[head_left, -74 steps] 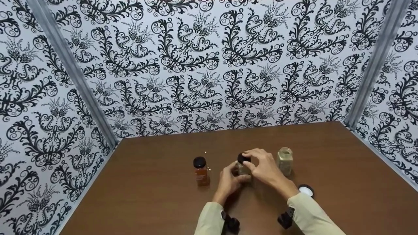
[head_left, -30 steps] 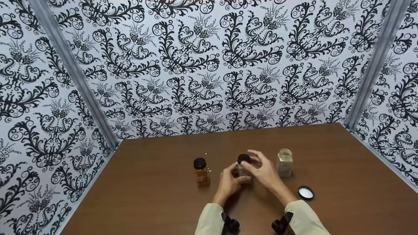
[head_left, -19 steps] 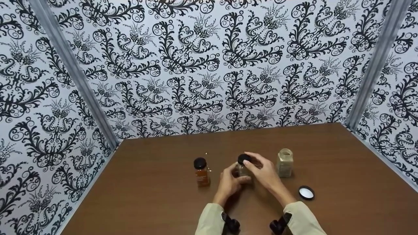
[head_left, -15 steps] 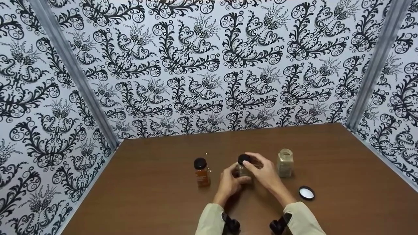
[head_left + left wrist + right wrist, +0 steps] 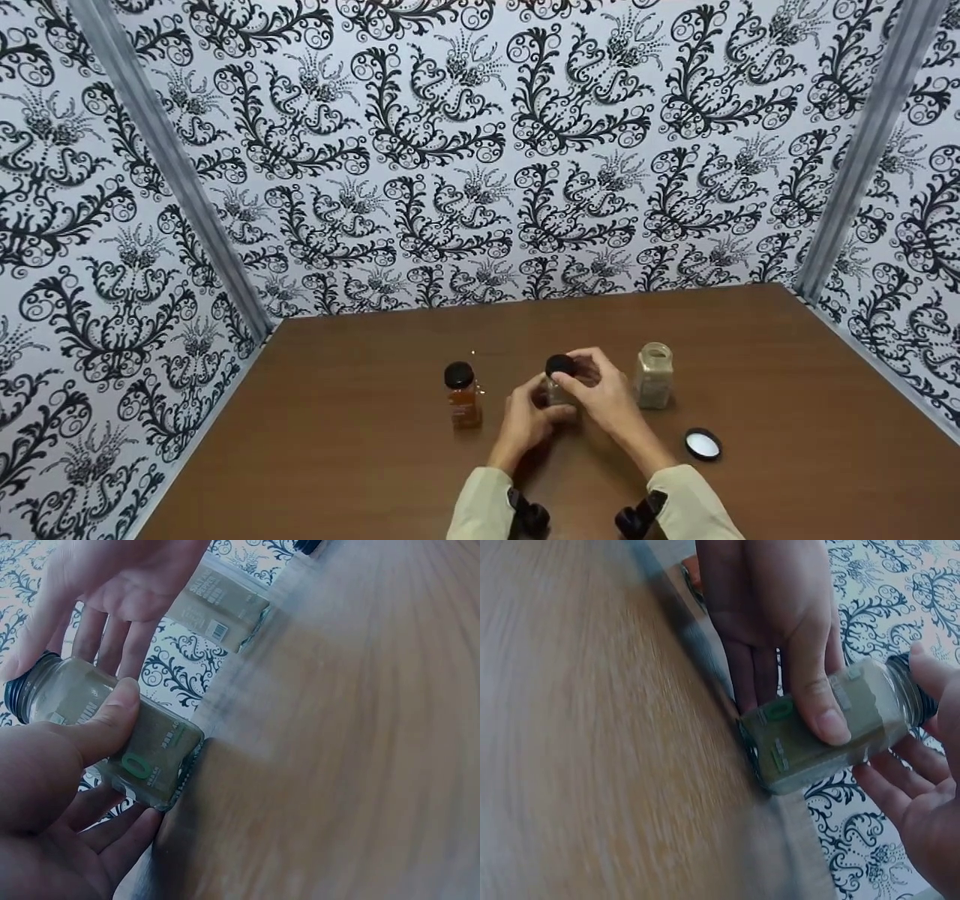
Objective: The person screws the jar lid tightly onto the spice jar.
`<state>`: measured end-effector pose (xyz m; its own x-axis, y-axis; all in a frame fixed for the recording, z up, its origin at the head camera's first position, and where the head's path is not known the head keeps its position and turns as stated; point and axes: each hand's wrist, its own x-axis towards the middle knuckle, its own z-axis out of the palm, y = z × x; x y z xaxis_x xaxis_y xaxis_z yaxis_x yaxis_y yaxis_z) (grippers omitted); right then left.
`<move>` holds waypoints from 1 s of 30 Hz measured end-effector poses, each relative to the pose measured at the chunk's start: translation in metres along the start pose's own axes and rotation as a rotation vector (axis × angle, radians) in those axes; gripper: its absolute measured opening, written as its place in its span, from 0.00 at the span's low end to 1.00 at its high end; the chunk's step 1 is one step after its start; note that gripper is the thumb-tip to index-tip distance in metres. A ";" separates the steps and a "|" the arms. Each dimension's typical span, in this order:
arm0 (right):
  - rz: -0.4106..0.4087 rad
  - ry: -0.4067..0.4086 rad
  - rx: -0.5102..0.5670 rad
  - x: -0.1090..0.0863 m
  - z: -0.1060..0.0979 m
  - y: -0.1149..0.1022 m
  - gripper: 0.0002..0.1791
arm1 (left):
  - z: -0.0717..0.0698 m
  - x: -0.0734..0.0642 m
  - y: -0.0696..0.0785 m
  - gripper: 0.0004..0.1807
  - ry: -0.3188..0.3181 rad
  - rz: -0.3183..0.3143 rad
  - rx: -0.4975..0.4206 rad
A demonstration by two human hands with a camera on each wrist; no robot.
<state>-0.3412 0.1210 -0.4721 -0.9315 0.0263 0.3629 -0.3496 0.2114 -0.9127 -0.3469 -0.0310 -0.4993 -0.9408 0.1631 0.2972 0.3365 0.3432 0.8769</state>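
Thumb (image 5: 109, 720) and fingers of the left hand (image 5: 523, 420) are wrapped round the body of a glass jar (image 5: 161, 746), filled with a brownish powder, that is near the middle of the table. The right hand (image 5: 609, 394) meets the left at the same jar, with thumb tip and forefinger pinching its black lid (image 5: 560, 364), which sits on the neck; how tightly they press cannot be told. Its other fingers reach down along the side of the jar. The jar's label carries a green ring-like mark, and the left thumb covers part of the lettering. In both wrist views the base of the jar appears to meet the table.

Just to the right of the right hand stands an open-mouthed jar (image 5: 655, 381) of paler powder, upright. Nearer the person, a loose lid (image 5: 703, 444) lies with its white inside facing up. To the left of the hands, an orange jar (image 5: 463, 405) stands upright under a black cap (image 5: 459, 374), with small bright specks beside it. Pale sleeves (image 5: 481, 504) reach to the wrists, each bearing a black camera. Beyond the brown table (image 5: 360, 450) rise black-and-white patterned walls (image 5: 450, 150) with grey posts (image 5: 172, 165) at the corners.
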 end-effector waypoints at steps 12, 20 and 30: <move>0.005 -0.088 -0.094 -0.002 -0.008 -0.009 0.23 | 0.001 0.001 0.001 0.28 -0.005 0.012 0.010; -0.011 -0.066 -0.042 0.000 -0.006 -0.007 0.20 | 0.000 -0.001 0.001 0.28 0.007 0.015 0.030; -0.072 -0.142 -0.206 -0.002 -0.008 -0.006 0.28 | 0.000 0.000 0.000 0.30 0.012 0.029 0.092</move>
<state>-0.3369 0.1279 -0.4658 -0.9149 -0.1299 0.3822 -0.4009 0.4025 -0.8229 -0.3470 -0.0308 -0.4998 -0.9310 0.1628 0.3267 0.3650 0.4224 0.8297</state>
